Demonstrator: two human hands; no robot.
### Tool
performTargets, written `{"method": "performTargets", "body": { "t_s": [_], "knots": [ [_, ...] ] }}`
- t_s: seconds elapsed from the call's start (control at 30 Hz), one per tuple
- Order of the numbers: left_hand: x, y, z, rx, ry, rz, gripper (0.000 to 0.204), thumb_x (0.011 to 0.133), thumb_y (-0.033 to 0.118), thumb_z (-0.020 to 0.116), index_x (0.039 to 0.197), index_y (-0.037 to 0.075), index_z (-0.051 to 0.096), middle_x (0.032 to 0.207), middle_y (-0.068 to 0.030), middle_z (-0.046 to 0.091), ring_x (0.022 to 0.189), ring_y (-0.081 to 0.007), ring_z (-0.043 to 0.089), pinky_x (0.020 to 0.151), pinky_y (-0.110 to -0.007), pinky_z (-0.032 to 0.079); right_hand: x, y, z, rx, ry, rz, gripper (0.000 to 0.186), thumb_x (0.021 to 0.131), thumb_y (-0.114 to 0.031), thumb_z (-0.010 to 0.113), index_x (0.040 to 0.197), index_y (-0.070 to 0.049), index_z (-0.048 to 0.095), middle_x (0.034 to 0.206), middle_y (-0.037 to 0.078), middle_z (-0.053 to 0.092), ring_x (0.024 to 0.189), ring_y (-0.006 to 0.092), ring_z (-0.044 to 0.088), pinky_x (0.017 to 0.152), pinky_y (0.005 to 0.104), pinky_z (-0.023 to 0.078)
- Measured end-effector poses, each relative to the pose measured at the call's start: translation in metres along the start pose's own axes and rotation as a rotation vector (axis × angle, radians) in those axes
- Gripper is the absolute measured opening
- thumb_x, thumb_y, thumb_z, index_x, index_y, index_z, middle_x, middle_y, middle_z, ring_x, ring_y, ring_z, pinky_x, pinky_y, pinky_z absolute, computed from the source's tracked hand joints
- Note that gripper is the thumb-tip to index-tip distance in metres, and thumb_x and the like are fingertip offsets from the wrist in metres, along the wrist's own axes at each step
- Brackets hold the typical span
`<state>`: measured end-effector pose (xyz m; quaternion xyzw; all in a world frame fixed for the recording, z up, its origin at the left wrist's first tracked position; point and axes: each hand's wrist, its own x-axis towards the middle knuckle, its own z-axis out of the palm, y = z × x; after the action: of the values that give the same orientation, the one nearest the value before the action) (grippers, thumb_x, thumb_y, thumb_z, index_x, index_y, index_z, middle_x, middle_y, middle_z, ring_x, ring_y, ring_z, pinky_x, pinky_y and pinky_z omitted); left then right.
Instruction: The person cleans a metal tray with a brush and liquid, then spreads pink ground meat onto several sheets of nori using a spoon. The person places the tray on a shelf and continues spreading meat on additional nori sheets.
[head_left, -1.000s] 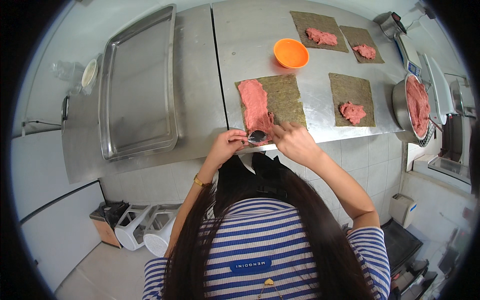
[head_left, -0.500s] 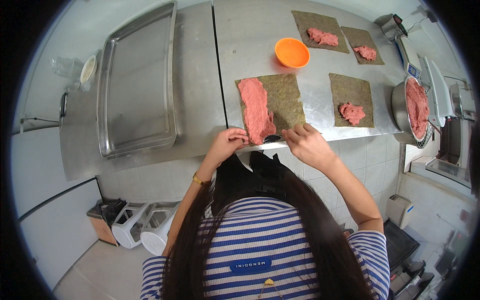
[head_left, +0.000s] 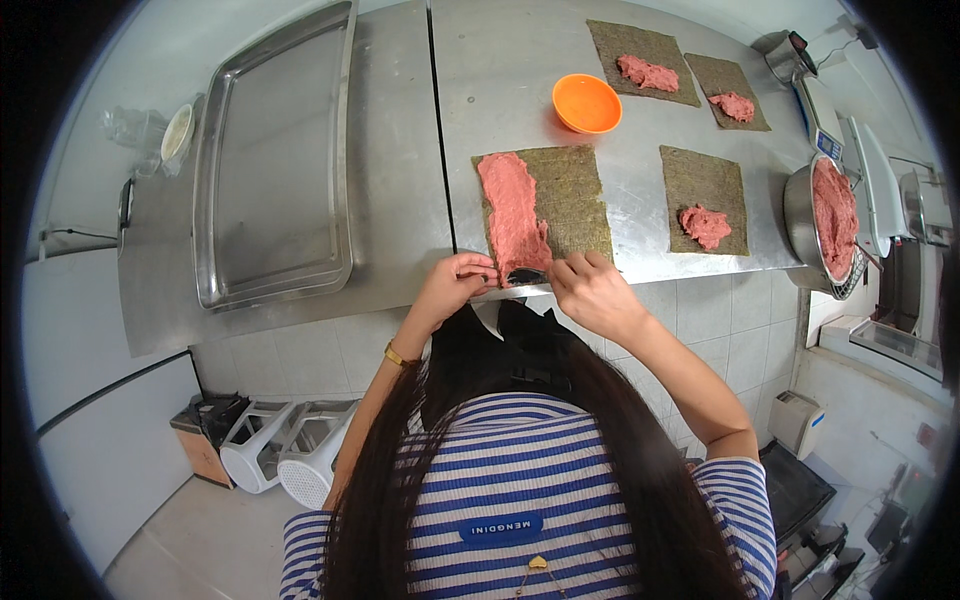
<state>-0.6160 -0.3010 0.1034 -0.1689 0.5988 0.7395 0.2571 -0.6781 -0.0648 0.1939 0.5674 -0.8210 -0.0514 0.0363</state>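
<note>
**Pink paste (head_left: 514,205) on a green-brown sheet (head_left: 573,203)**

At frame centre, our right hand (head_left: 594,291) grips a spoon (head_left: 527,276) by the sheet's lower edge; our left hand (head_left: 454,287), half-curled, sits at its lower-left corner, hold unclear.

Blue oblong patch (head_left: 501,527) on the striped shirt (head_left: 500,470): one line of pale capitals, upside down in my remote feed. Scale (head_left: 817,110) at right end of worktop (head_left: 400,150) has a blue display (head_left: 829,146); too small for me to read.
</note>
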Motion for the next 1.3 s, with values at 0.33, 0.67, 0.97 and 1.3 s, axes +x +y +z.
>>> {"method": "performTargets", "body": {
  "t_s": [0.33,0.67,0.97,1.3],
  "knots": [
    [0.001,-0.006,0.002,0.059,0.054,0.045,0.026,0.084,-0.001,0.060,0.110,-0.002,0.057,0.101,-0.0085,0.065,0.091,-0.0142,0.063,0.077,-0.024,0.051,0.004,0.010,0.003,0.182,-0.075,0.190,0.022,0.069,-0.008,0.059,0.090,-0.003,0.065,0.078,0.005,0.058,0.076,0.0211,0.060,0.066,0.0337,0.049],
    [0.006,-0.012,0.013,0.386,0.235,0.159,0.027,0.074,-0.002,0.067,0.100,-0.001,0.060,0.090,-0.0084,0.068,0.082,-0.0110,0.064,0.074,-0.024,0.052,0.021,0.028,0.012,0.158,-0.040,0.241,0.019,0.073,-0.010,0.057,0.089,-0.005,0.067,0.078,0.006,0.060,0.076,0.0226,0.062,0.069,0.0345,0.051],
    [0.006,-0.012,0.012,0.379,0.232,0.149,0.027,0.073,-0.003,0.068,0.099,-0.001,0.061,0.088,-0.0079,0.068,0.081,-0.0107,0.065,0.073,-0.024,0.052,0.016,0.024,-0.003,0.169,-0.056,0.101,0.022,0.073,-0.013,0.057,0.092,-0.006,0.067,0.079,0.004,0.060,0.078,0.0199,0.061,0.069,0.0335,0.050],
    [0.005,-0.014,0.010,0.389,0.207,0.158,0.027,0.075,-0.002,0.066,0.100,-0.001,0.060,0.088,-0.0076,0.067,0.079,-0.0104,0.063,0.071,-0.024,0.051,0.043,0.051,0.031,0.163,0.033,0.223,0.023,0.074,-0.012,0.056,0.094,-0.006,0.066,0.080,0.004,0.060,0.077,0.0212,0.061,0.067,0.0345,0.050]
  ]
}}
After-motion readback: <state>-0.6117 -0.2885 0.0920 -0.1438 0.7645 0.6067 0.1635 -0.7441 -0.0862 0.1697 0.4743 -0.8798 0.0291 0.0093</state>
